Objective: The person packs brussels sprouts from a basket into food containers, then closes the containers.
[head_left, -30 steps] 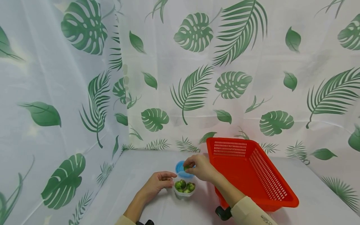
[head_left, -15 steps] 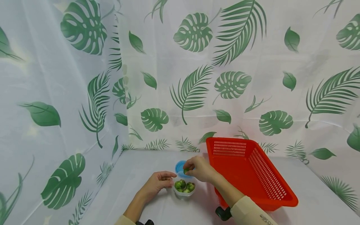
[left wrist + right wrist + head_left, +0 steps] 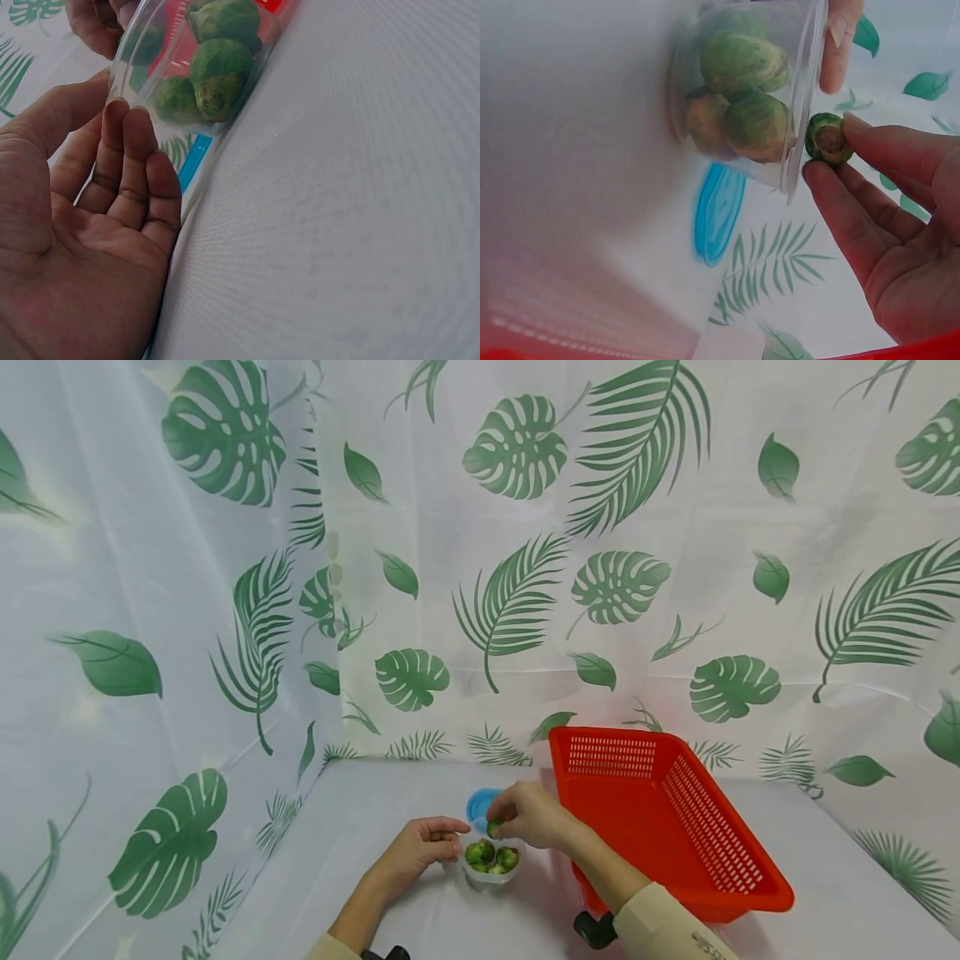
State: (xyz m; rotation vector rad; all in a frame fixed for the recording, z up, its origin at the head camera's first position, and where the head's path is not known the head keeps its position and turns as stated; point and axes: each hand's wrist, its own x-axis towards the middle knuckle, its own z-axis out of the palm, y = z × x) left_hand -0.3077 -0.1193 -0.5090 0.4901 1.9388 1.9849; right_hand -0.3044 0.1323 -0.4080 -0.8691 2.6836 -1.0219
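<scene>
A clear plastic tub (image 3: 491,880) holding several Brussels sprouts (image 3: 482,852) stands on the white tabletop. My left hand (image 3: 422,850) is at the tub's left side, its fingers loosely bent and their tips at the rim; in the left wrist view the palm (image 3: 90,262) is bare. Between thumb and fingertips, my right hand (image 3: 536,817) pinches one Brussels sprout (image 3: 829,140), held just over the tub's far right rim. Its cut stem end shows in the right wrist view. Behind the tub lies a blue lid (image 3: 480,803), partly hidden by the right hand.
A large red plastic basket (image 3: 720,827) with slotted walls stands right of the tub, partly behind the right forearm. White sheeting (image 3: 525,635) with green leaf prints rises at the back and left.
My right hand has come slightly down and nearer to the tub with the Brussels sprout in its fingertips. The left hand and the tub have stayed in place.
</scene>
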